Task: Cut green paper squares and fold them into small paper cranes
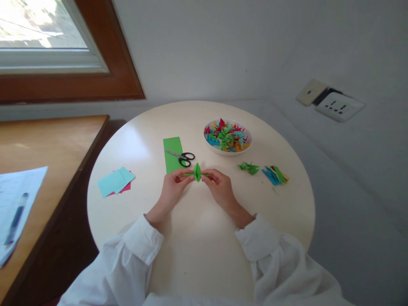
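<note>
Midway between the left hand point(174, 182) and the right hand point(219, 182), over the bench point(197, 246), is the green folded paper point(197, 173), thin points stretching sideways, one pinched by each; neither is nearer.

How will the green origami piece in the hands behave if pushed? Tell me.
The green origami piece is probably very light, being small, folded paper. Its creased layers likely make it stiffer than the flat green sheet, but the pointed middle between the left hand and right hand could crumple.
</note>
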### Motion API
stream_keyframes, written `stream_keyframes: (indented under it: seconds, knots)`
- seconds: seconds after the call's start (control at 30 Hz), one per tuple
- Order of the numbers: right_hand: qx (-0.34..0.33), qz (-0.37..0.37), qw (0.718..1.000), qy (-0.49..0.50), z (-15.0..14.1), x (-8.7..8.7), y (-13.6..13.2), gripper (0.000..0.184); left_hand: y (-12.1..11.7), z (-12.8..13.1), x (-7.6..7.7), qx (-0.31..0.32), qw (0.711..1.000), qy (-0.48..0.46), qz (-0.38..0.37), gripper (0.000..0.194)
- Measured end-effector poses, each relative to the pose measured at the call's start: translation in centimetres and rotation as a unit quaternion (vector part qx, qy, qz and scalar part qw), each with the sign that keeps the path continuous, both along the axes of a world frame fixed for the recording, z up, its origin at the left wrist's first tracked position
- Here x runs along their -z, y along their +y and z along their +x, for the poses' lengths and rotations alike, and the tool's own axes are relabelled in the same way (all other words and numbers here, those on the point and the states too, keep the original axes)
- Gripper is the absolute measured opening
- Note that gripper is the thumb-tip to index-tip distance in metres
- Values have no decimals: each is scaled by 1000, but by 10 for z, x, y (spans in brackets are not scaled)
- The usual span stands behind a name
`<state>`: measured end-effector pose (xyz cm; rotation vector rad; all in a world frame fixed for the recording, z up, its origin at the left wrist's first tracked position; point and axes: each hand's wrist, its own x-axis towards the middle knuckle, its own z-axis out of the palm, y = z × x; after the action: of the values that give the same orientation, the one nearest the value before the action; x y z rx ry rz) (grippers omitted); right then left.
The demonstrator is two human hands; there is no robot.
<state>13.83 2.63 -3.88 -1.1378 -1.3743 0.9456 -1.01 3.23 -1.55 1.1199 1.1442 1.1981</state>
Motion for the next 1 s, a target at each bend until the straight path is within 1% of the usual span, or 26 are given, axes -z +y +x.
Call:
stream_keyframes:
  seconds: [0.23, 0.37, 0.43, 0.57, 0.7, 0.87, 1.0]
  knots:
    - [3, 39, 994, -100, 0, -4, -2, 10, -2, 2, 1, 10, 999, 30, 22, 14]
    - [4, 54, 989, -138, 0, -7, -4, 9, 0, 1, 8, -4, 995, 52, 89, 5]
    - [1, 52, 988, -147, -1, -7, -4, 8, 1, 1, 12, -13, 991, 73, 110, 3]
    - [-19, 47, 987, -151, -2, -7, -4, 8, 1, 2, 15, -10, 992, 81, 99, 3]
    - [-29, 69, 984, -162, -2, -6, -3, 8, 0, 4, 15, 5, 993, 77, 92, 5]
    - [-28, 83, 982, -168, -4, -4, -3, 10, -1, 6, 17, 11, 990, 88, 113, 4]
    - [-19, 83, 982, -171, -6, -4, -3, 10, -1, 6, 19, 8, 991, 85, 107, 6]
